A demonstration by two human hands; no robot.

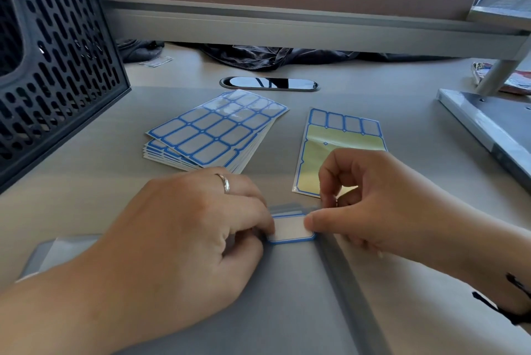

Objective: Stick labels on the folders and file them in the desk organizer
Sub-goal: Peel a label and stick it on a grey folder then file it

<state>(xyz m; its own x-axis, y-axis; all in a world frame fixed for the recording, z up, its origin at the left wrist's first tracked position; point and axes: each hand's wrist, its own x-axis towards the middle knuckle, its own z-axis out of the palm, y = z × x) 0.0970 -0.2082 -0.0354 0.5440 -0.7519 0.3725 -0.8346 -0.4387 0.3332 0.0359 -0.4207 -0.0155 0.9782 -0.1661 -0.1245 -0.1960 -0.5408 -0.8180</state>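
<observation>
organizer (54,67) sits far left on the counter (402,113), label stack (215,130) beside it, peeled sheet (330,159) right of those.

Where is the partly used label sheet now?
In the head view the partly used label sheet lies right of centre on the desk, beside the stack of full sheets, just beyond the right hand.

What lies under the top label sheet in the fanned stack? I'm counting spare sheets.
Beneath the top label sheet more sheets' edges fan out at its near-left side. Their faces are covered, so no exact count.
</observation>
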